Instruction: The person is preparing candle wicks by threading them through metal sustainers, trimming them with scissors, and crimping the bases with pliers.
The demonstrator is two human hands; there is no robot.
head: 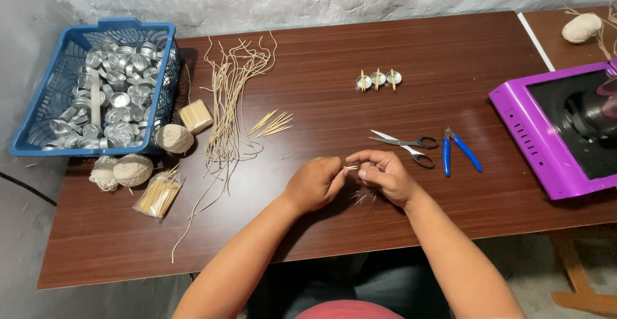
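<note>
My left hand [313, 182] and my right hand [384, 175] meet over the brown table [321, 229], fingertips pinched together on a small wooden stick piece [350, 167]. A thin strand seems to hang under my right hand, but it is too fine to tell. Just beyond lie scissors [406, 144] with black handles and blue-handled pliers [457, 150]. Three small metal cups [378, 79] with sticks across them stand in a row farther back.
A blue basket [38, 116] of several metal cups stands at far left. Near it lie twine balls [133, 168], a bag of sticks [157, 195], cut strands [228, 100] and loose toothpicks [273, 123]. A purple stove [524, 126] sits at right.
</note>
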